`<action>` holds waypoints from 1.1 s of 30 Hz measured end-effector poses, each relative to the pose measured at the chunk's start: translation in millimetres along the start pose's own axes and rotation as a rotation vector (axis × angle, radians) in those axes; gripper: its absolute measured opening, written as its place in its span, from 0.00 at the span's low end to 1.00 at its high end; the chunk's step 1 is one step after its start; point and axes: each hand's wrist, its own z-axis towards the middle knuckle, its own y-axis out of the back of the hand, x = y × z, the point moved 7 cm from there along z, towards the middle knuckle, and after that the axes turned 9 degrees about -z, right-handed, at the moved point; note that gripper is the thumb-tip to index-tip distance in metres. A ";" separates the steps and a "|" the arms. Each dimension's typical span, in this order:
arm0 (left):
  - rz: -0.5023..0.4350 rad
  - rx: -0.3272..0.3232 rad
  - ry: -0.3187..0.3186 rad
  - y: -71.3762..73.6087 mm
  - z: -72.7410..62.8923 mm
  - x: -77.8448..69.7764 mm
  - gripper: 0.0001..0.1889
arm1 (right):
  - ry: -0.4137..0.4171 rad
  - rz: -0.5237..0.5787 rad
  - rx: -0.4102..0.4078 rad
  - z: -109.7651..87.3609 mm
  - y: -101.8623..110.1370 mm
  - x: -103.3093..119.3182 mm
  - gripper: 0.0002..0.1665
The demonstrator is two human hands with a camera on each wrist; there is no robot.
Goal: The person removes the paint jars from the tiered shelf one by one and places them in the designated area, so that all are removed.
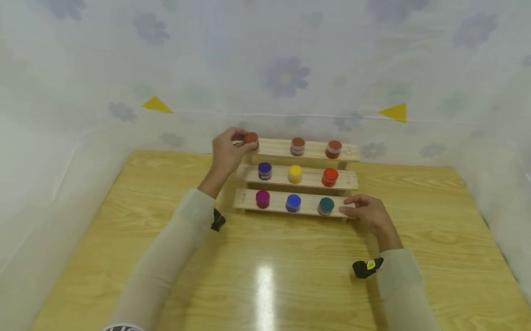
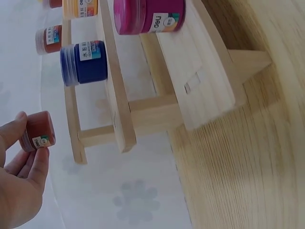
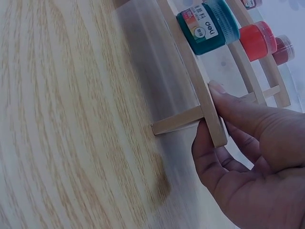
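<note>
A three-step wooden rack [image 1: 309, 210] stands on the table with small paint jars on each step. My left hand [image 1: 228, 153] pinches a brown paint jar [image 2: 39, 131] between thumb and fingers at the left end of the top step. In the left wrist view that jar appears apart from the step. With thumb above and fingers below, my right hand [image 3: 257, 148] grips the right end of the lowest step. Close to it sits a teal paint jar [image 3: 208, 27]. A magenta jar [image 1: 262, 199] and a blue jar [image 1: 293, 203] share that step.
Purple [image 1: 265, 171], yellow [image 1: 295, 174] and red [image 1: 329, 177] jars line the middle step. Two brown jars [image 1: 297, 146] stand on the top step. Behind the rack hangs a flowered white sheet [image 1: 237, 65], close to the back edge of the wooden table [image 1: 213, 289].
</note>
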 end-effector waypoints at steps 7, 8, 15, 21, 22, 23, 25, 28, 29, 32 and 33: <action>-0.002 -0.023 -0.003 18.1 -2.7 2.0 0.20 | 0.004 -0.033 -0.013 0.0 1.7 -2.0 0.29; -0.004 -0.027 -0.006 20.6 -3.1 2.6 0.20 | 0.002 -0.038 -0.014 -0.1 1.8 -2.1 0.29; 0.043 -0.072 -0.020 39.5 -6.3 12.0 0.21 | -0.018 -0.043 -0.011 -0.7 2.2 -2.2 0.30; 0.040 -0.092 -0.038 53.8 -9.7 19.1 0.20 | -0.017 -0.037 -0.007 0.4 2.4 -1.3 0.30; 0.038 -0.093 -0.035 55.6 -10.3 20.9 0.20 | -0.018 -0.036 -0.006 0.6 2.4 -1.3 0.30; 0.040 -0.095 -0.029 57.3 -10.8 23.3 0.20 | -0.018 -0.036 -0.005 0.7 2.5 -1.3 0.30; 0.044 -0.099 -0.008 60.8 -12.0 29.0 0.20 | -0.019 -0.035 -0.003 0.8 2.2 -1.1 0.30; 0.058 -0.109 0.030 65.5 -13.5 38.7 0.18 | -0.017 -0.027 0.002 0.8 1.4 -1.0 0.30; 0.064 -0.113 0.040 67.1 -14.0 42.0 0.18 | -0.018 -0.023 0.003 0.8 1.2 -1.0 0.30; 0.073 -0.123 0.065 71.5 -15.3 51.9 0.18 | -0.021 -0.022 0.005 0.7 0.8 -1.5 0.31; 0.074 -0.124 0.073 72.8 -15.6 55.0 0.19 | -0.022 -0.024 0.003 0.5 0.9 -1.7 0.31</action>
